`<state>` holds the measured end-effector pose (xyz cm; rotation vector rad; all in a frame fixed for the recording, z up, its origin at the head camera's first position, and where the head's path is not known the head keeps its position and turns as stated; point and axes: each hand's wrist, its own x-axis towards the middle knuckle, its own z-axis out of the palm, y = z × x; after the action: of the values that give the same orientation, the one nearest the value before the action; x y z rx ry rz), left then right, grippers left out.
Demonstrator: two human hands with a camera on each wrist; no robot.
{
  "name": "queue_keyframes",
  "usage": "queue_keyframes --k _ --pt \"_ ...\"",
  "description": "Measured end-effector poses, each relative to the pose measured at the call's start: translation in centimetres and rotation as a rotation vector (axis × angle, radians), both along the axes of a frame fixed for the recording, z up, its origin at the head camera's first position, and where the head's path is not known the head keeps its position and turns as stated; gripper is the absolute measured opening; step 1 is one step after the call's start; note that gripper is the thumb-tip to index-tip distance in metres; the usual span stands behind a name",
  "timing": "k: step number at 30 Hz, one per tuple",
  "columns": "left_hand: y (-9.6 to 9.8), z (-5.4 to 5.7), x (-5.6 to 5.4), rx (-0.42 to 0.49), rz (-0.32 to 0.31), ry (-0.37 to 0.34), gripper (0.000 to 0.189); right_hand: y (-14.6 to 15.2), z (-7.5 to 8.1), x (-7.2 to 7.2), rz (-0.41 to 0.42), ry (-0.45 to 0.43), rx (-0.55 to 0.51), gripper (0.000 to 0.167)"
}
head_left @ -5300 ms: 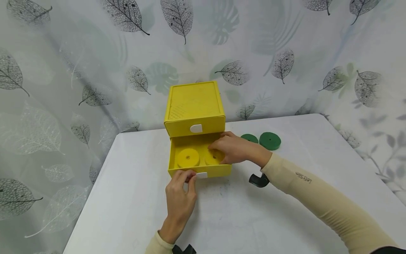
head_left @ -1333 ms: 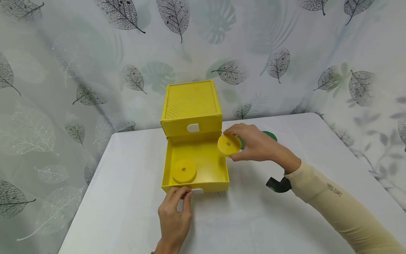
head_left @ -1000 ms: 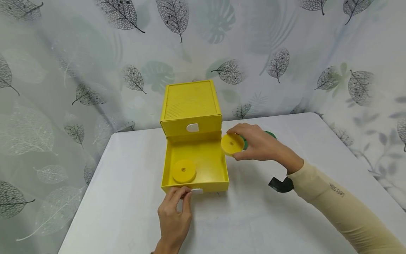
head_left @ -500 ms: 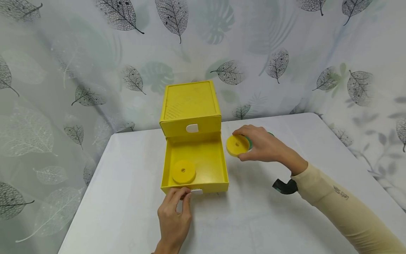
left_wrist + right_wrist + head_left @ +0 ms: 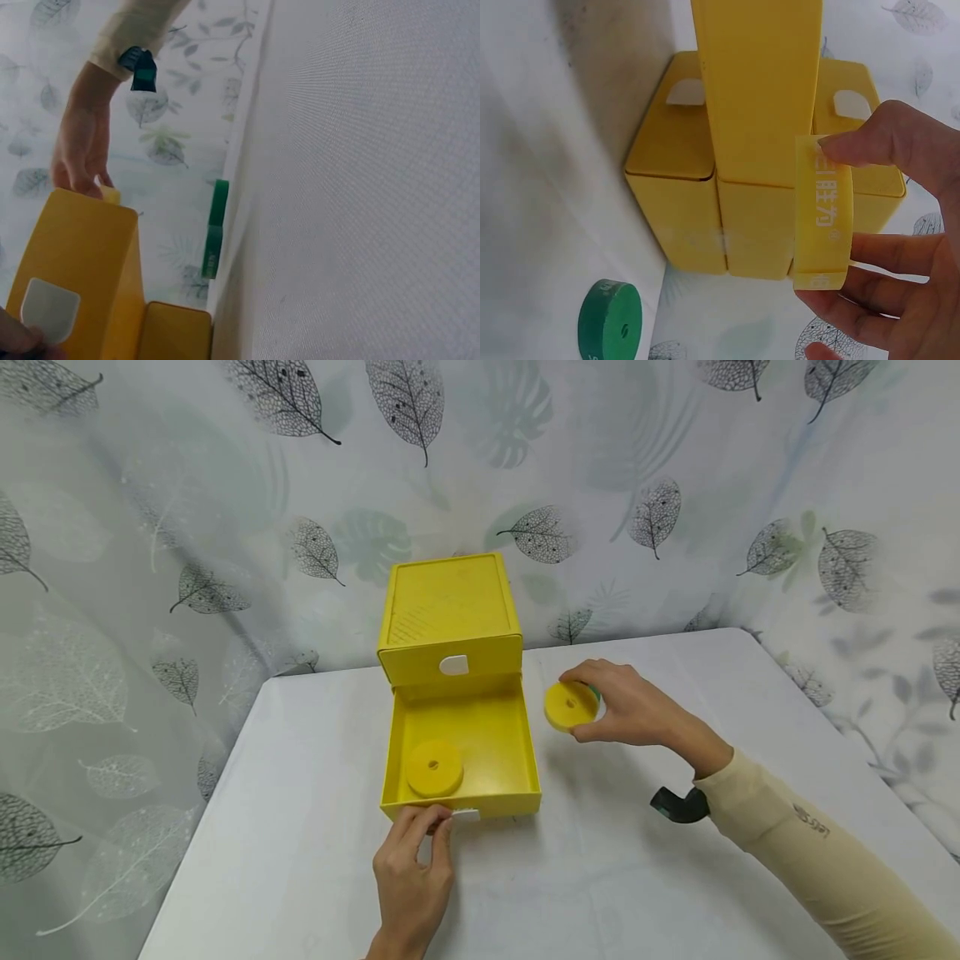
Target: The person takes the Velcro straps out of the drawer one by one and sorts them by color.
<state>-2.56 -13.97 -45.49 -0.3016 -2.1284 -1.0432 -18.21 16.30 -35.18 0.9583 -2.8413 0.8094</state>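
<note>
A yellow drawer cabinet [image 5: 452, 602] stands at the back of the table, its middle drawer [image 5: 495, 752] pulled out. My left hand [image 5: 412, 868] pinches the white tab [image 5: 467, 816] on that drawer's front. One yellow roll of tape [image 5: 434, 768] lies flat at the drawer's front left. To the right of the drawer, my right hand [image 5: 626, 706] holds another yellow roll of tape [image 5: 567, 707] in the air, thumb on one edge and fingers on the other. White lettering runs along this roll's rim in the right wrist view.
Two green rolls, the nearer green roll [image 5: 217, 202] and the farther green roll [image 5: 212, 251], stand on the table right of the cabinet; my right hand mostly hides them in the head view. A leaf-print curtain [image 5: 480, 485] hangs behind the white table [image 5: 300, 827].
The drawer was pulled farther out after the earliest frame. My right hand has lifted the right-hand yellow roll out and carried it rightward. My left hand keeps its pinch on the tab.
</note>
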Motion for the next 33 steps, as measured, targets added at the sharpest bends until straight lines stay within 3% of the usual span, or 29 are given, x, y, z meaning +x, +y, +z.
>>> queue_keyframes --k 26,33 --pt "0.1 0.0 0.1 0.002 0.002 -0.021 0.022 1.0 -2.2 -0.4 -0.054 -0.039 0.032 0.067" --pt "0.1 0.0 0.1 -0.001 -0.005 0.034 0.024 1.1 -3.0 -0.5 -0.058 -0.04 0.042 0.065"
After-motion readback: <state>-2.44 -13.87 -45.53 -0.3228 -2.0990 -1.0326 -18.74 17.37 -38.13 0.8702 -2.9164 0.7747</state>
